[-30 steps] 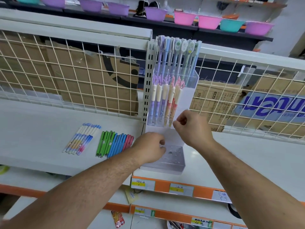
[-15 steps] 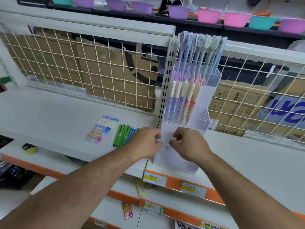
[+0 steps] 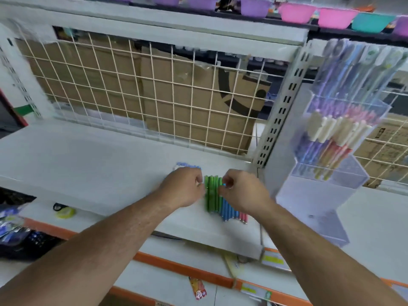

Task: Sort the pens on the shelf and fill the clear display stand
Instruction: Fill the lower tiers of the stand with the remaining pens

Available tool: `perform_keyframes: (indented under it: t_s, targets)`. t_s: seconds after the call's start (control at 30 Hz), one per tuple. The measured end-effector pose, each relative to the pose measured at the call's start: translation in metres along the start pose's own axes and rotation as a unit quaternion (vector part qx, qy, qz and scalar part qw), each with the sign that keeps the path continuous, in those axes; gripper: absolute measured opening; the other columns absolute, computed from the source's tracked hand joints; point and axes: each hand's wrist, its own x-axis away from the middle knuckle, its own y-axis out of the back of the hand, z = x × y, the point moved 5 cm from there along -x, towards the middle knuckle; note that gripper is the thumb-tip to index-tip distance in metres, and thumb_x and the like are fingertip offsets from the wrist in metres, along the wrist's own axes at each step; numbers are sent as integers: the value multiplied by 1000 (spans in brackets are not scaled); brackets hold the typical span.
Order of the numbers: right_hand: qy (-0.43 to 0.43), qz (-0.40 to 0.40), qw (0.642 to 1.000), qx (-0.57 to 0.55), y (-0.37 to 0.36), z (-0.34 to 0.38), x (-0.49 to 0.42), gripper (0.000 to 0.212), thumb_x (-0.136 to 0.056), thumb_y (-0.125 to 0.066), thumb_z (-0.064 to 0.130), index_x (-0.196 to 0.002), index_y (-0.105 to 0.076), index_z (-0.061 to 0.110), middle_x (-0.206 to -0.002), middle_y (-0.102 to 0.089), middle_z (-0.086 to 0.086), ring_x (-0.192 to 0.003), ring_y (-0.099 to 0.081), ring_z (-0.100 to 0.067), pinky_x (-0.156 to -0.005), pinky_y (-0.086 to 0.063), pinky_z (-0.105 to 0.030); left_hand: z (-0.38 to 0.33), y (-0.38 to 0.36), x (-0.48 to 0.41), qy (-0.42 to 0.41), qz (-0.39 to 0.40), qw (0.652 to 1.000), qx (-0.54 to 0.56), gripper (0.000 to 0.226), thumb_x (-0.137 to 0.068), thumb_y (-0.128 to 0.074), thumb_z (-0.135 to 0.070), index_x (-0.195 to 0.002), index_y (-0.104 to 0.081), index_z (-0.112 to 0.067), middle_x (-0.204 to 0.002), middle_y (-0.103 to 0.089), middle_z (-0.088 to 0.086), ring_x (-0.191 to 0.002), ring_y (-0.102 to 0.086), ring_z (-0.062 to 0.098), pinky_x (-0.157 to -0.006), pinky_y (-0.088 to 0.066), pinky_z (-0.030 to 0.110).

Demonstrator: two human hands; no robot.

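A row of green pens (image 3: 211,193) lies on the white shelf (image 3: 92,164), with blue pens (image 3: 229,210) and pink pens (image 3: 243,216) beside it on the right. My left hand (image 3: 183,187) has curled fingers at the left edge of the green pens. My right hand (image 3: 242,192) pinches at their right edge, covering the upper ends of the blue and pink pens. Pastel pens (image 3: 187,165) peek out behind my left hand. The clear display stand (image 3: 320,195) stands to the right; its upper tiers hold pens and its lowest tier looks empty.
A wire grid (image 3: 154,96) backs the shelf, with cardboard boxes behind it. A slotted metal upright (image 3: 280,107) stands left of the stand. Coloured plastic bowls (image 3: 335,17) line a higher shelf. Orange price strips (image 3: 176,268) run along the shelf edge below.
Both hands left the front of the display stand and moved left to the green pens. The view swung left, so the stand now sits at the right edge.
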Motion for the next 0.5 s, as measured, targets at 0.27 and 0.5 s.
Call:
perform_keyframes:
  t_s: [0.27, 0.5]
  targets:
    - [-40, -16, 999, -14, -33, 46, -21, 11, -90, -66, 36, -96, -63, 27, -91, -65, 7, -85, -59, -17, -55, -34, -23, 93, 4, -24, 85, 34, 995, -28, 42, -86, -65, -51, -100, -52, -14, -99, -62, 5, -91, -60, 24, -64, -38, 30]
    - [-71, -26, 997, -30, -35, 50, -32, 12, -89, -66, 34, -97, -67, 25, -93, -68, 10, -89, -63, -17, -76, -55, -32, 101, 6, -40, 108, 81, 991, -1, 40, -82, -69, -51, -82, -47, -18, -82, -56, -3, -71, -54, 16, -52, -35, 26]
